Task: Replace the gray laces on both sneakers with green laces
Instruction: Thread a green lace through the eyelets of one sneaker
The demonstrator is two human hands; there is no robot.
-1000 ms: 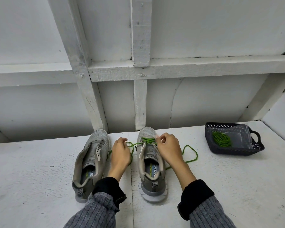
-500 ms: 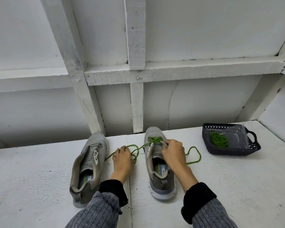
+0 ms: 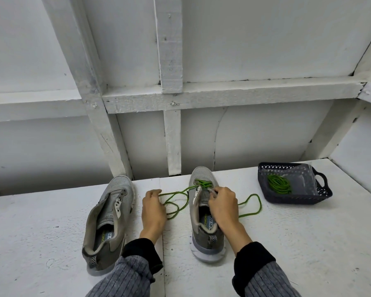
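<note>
My right hand [image 3: 222, 205] pinches the thin green lace [image 3: 202, 183] at the right gray sneaker [image 3: 204, 213], only its lowest eyelets laced. My left hand [image 3: 153, 207] grips its loose end between the shoes.

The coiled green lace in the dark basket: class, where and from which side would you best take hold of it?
Pinch the coiled green lace across the thick middle of its bundle, coming straight down from above. The basket is open-topped with raised walls all round, so a sideways approach is blocked, and gripping the whole bundle probably keeps loops from trailing.
</note>
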